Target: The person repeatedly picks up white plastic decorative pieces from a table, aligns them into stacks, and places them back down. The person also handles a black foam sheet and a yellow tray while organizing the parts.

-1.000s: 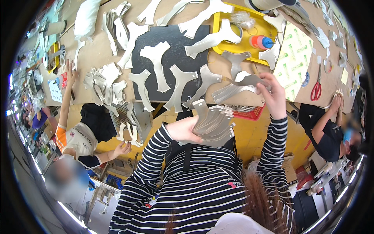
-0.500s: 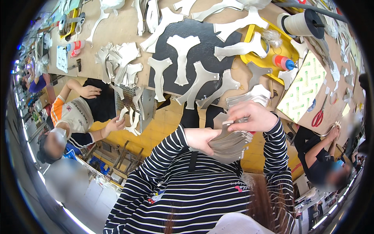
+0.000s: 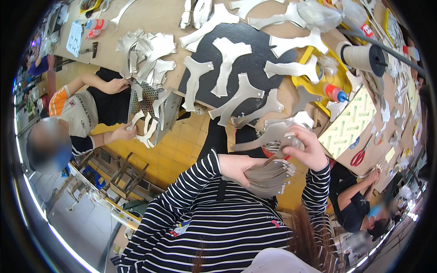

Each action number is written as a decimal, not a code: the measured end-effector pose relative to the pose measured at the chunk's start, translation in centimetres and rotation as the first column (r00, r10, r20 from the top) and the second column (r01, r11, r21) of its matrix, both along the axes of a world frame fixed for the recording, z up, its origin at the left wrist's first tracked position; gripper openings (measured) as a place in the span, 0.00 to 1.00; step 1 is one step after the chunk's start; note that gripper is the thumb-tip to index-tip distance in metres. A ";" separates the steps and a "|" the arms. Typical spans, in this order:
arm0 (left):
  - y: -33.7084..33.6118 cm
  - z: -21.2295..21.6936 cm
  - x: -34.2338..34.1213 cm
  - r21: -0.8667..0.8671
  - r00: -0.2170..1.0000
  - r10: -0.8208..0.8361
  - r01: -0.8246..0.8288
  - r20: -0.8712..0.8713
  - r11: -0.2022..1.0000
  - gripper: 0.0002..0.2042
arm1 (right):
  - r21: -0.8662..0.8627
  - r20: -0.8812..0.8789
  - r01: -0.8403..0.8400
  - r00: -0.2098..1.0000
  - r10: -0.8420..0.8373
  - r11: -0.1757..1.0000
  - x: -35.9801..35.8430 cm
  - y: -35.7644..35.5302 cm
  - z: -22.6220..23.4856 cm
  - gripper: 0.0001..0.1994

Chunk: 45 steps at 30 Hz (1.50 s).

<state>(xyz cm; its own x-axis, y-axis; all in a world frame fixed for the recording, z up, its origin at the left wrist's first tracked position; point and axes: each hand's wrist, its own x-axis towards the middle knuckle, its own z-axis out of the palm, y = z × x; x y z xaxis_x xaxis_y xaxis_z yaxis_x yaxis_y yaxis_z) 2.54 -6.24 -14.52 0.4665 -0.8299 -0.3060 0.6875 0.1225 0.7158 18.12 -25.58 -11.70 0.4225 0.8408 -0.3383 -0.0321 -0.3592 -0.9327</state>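
Note:
In front of my body, my left hand (image 3: 237, 168) grips a fanned stack of grey cut leather-like pieces (image 3: 267, 179) at its left side, thumb on top. My right hand (image 3: 307, 148) is closed in a pinch on the end of one grey piece (image 3: 276, 155), lifted at the top of the stack. Just beyond, a pile of similar pieces (image 3: 290, 123) lies at the table's near edge. Y-shaped pale pieces (image 3: 228, 52) are spread out on and around a black mat (image 3: 255, 38). My right fingertips partly hide the pinched end.
A yellow tray (image 3: 298, 82) at the right holds a red bottle with a blue cap (image 3: 334, 92). Near it are a thread spool (image 3: 362, 58), a yellow patterned sheet (image 3: 348, 123) and red scissors (image 3: 359, 157). Co-workers sit at left and right. Another pile (image 3: 148, 52) lies left.
My right hand has moved slightly right and down, with a grey piece now raised in its pinch. My left hand still holds the stack. The view has shifted a little.

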 end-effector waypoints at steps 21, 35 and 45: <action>3.8 -0.8 -2.5 -0.029 0.970 0.240 -0.242 -0.044 0.970 0.34 | -0.054 0.010 0.585 0.811 -0.585 0.809 2.8 4.8 -1.6 0.18; 11.2 0.3 -4.0 0.211 0.602 0.773 -0.744 -0.200 0.634 0.46 | -0.039 -0.016 0.454 0.890 -0.455 0.890 5.7 7.3 0.0 0.17; 12.0 1.4 -3.7 0.145 0.242 0.955 -0.953 -0.174 0.267 0.48 | 0.132 -0.193 0.614 0.786 -0.588 0.778 8.0 20.4 -6.8 0.14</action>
